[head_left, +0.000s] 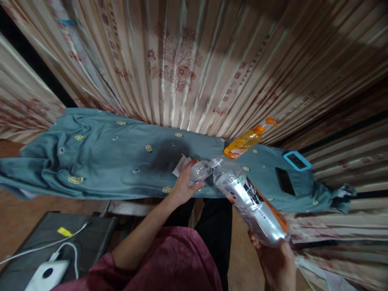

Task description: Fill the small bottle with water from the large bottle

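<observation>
maroon sleeve [169, 258] right up front. right hand [277, 262] wrapped round base of big clear bottle [253, 202], tilted so its neck points at small clear container [200, 170]. left hand [183, 186] closed round that container, just over near edge of surface [100, 161] under blue-grey cloth. bottle mouth and container look like they're touching. bottom left: dark case [91, 238], white charger [48, 275]. further back on cloth: orange pump bottle [247, 140], black phone [285, 181], blue-framed gadget [297, 161]. striped curtain [194, 56] behind.
</observation>
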Tool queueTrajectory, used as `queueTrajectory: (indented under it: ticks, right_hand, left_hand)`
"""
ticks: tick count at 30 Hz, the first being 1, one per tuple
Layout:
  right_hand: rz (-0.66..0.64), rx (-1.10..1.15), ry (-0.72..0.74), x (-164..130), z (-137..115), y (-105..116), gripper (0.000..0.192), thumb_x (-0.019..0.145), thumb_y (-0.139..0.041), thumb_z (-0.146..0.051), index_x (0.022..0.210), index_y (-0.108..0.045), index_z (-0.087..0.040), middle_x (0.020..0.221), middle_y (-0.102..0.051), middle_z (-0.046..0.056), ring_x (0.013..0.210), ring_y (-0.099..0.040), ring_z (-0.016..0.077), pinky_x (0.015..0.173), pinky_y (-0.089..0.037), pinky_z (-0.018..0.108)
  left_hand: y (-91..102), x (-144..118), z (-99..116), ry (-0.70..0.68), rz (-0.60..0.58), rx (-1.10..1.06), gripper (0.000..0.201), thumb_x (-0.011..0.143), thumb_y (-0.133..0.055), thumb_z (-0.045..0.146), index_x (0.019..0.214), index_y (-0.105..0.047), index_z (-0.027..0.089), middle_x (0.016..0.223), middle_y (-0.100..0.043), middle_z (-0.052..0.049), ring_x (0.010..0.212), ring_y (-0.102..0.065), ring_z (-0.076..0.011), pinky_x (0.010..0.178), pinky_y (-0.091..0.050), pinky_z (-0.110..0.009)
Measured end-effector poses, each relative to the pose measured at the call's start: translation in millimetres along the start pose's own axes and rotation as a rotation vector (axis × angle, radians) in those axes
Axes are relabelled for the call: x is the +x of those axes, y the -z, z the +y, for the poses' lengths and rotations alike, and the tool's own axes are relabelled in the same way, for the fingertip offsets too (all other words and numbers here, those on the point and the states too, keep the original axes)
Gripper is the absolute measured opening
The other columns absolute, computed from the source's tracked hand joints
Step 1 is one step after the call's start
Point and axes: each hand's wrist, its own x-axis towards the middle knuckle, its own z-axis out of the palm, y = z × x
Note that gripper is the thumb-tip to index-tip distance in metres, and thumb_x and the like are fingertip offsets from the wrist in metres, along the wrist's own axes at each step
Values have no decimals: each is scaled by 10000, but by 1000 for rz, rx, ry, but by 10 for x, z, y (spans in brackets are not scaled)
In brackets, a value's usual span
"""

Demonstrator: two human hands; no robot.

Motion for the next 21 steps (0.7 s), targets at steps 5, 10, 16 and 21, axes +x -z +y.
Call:
queueTrajectory:
  ticks: [5,10,16,21]
  right_hand:
    - [-3,124,-34,51,201,32,668,715,-774,-553,1300,-584,-291,1042,-643,67,758,-614,177,577,-531,234]
    - [0,284,-107,50,392,27,733,685,-767,-603,1329,-561,-318,1226,-589,90,815,-624,202,520,-498,232]
    - [-101,417,-369,-133,619,-167,710,586,-823,-636,1190,-658,-302,1063,-670,114,658,-604,178,499,-472,237]
    - [-374,463,-523,-305,851,-656,527,653,-771,-627,970,-725,-209,905,-685,79,618,-574,161,514,-475,242]
  left_hand:
    - [-29,23,-39,-31,21,-15,818,737,-749,313,1435,-351,159,1482,-448,-196,1393,-431,-345,1175,-303,-539]
    - [-2,-26,7,-24,49,-42,975,716,-788,356,1498,-237,170,1547,-353,-201,1441,-360,-332,1204,-250,-526]
    - [261,-472,184,-87,42,-75,1118,696,-780,570,1539,-140,208,1603,-248,-202,1488,-259,-351,1215,-205,-555]
    - [427,-1020,206,102,-5,-223,957,605,-771,683,1365,-502,167,1315,-621,-194,1249,-578,-381,1067,-456,-551]
